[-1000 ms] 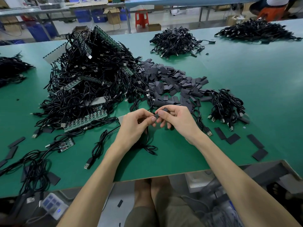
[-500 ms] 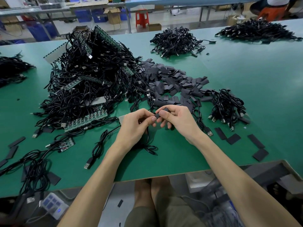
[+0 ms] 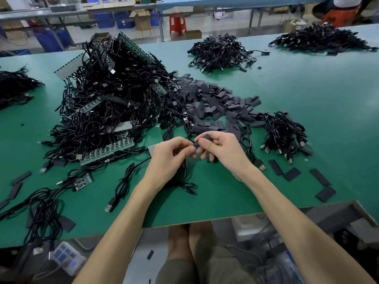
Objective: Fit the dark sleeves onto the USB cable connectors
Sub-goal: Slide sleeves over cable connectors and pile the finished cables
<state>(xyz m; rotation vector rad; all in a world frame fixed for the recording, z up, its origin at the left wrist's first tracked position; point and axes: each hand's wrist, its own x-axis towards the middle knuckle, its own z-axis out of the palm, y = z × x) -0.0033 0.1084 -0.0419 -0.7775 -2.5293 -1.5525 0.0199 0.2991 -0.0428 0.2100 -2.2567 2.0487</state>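
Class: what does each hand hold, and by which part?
Right hand pinches a sleeve between thumb and forefinger, one end free; left hand holds a cable near its end, the spot hidden.

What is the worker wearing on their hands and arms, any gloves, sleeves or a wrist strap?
Nothing shows. The left hand and right hand are bare: no gloves, rings or finger cots. The left forearm and right forearm are uncovered down to the picture's lower edge, with no sleeve cuff, watch or wrist strap in view.
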